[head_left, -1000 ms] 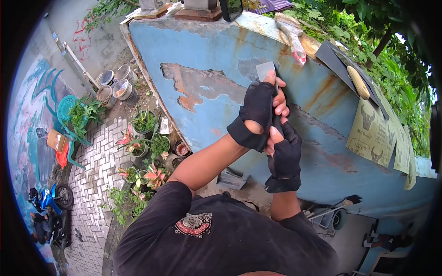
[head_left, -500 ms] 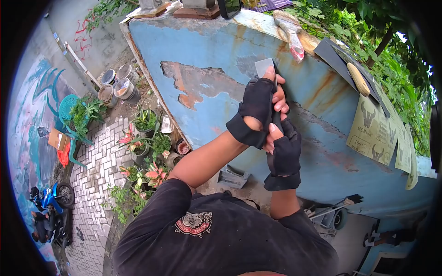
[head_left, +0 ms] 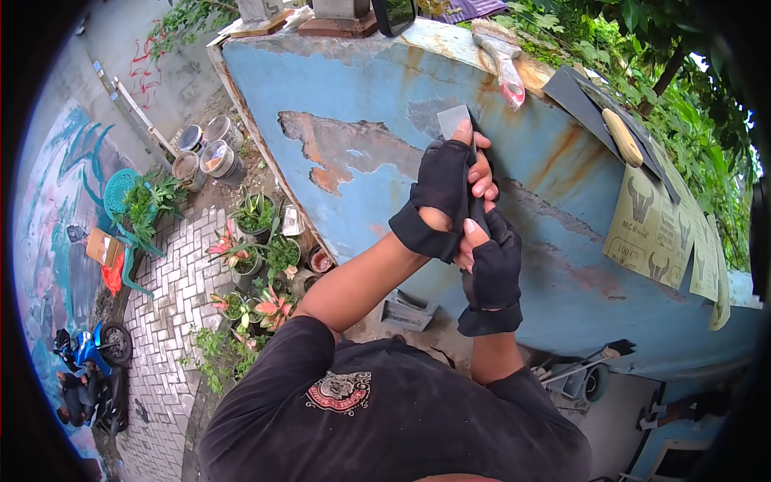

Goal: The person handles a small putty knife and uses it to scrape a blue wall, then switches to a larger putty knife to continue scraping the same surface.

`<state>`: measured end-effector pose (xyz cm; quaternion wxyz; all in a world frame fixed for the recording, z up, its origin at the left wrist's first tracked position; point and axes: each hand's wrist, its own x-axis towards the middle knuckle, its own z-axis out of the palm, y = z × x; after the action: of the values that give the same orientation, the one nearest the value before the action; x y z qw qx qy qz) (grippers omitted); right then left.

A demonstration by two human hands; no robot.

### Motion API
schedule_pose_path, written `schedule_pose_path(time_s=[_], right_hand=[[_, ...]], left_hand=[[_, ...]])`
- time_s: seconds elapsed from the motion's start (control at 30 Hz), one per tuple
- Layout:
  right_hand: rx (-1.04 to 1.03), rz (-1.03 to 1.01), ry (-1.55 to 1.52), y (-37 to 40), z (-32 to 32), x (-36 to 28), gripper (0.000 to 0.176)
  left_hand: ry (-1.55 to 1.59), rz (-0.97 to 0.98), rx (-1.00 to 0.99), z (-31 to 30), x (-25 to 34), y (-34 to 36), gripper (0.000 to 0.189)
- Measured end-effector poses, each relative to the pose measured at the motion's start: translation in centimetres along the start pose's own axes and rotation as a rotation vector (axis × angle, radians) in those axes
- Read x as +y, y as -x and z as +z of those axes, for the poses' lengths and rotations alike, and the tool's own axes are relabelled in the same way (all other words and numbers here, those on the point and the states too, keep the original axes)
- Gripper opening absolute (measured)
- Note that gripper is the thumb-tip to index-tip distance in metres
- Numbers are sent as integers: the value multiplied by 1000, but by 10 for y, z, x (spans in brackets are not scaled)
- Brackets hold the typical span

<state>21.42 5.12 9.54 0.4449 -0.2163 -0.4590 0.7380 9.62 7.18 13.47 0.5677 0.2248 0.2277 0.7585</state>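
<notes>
My left hand [head_left: 446,178], in a black fingerless glove, is closed round a scraper [head_left: 452,122], its thumb lying on the flat metal blade. The blade's tip is right at the blue wall [head_left: 353,76], beside a grey bare patch. Lower down, my right hand [head_left: 492,269], gloved the same way, grips the scraper's dark handle, mostly hidden by the fingers. Peeled paint to the left leaves a patch of bare plaster [head_left: 365,145]. Rust-brown streaks run down the wall to the right.
On the wall's top lie a paintbrush [head_left: 503,60], a wooden-handled tool [head_left: 622,137] and sandpaper sheets [head_left: 642,225]. Potted plants [head_left: 255,212] and buckets [head_left: 217,157] stand at left. A blue motorbike [head_left: 90,347] is farther off. A grey plastic crate [head_left: 407,312] sits below.
Both hands and the scraper have shifted slightly left. The grip looks the same.
</notes>
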Motion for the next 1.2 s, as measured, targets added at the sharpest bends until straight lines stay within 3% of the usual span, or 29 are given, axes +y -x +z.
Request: schedule_pose_path(time_s=[0.23, 0.4, 0.43, 0.67, 0.77, 0.87, 1.0, 1.2], right_hand=[[-19, 29, -5, -4, -2, 0, 32], [-84, 45, -69, 4, -3, 1, 45], [-71, 50, -116, 3, -4, 0, 36], [-45, 38, -142, 1, -2, 1, 37], [-113, 25, -184, -6, -2, -1, 39], [-96, 58, -113, 5, 1, -1, 46], [-88, 70, -144, 0, -3, 2, 46], [-47, 58, -89, 5, -7, 5, 40]], left_hand=[[-19, 49, 3, 4, 3, -3, 37], [-1, -38, 17, -1, 1, 3, 35], [28, -29, 13, -1, 1, 2, 33], [-11, -19, 10, 1, 3, 0, 37], [-51, 86, 62, 7, 8, -5, 39], [-54, -53, 51, 5, 7, 6, 38], [-28, 41, 16, 1, 1, -1, 38], [-20, 6, 25, 1, -4, 3, 38]])
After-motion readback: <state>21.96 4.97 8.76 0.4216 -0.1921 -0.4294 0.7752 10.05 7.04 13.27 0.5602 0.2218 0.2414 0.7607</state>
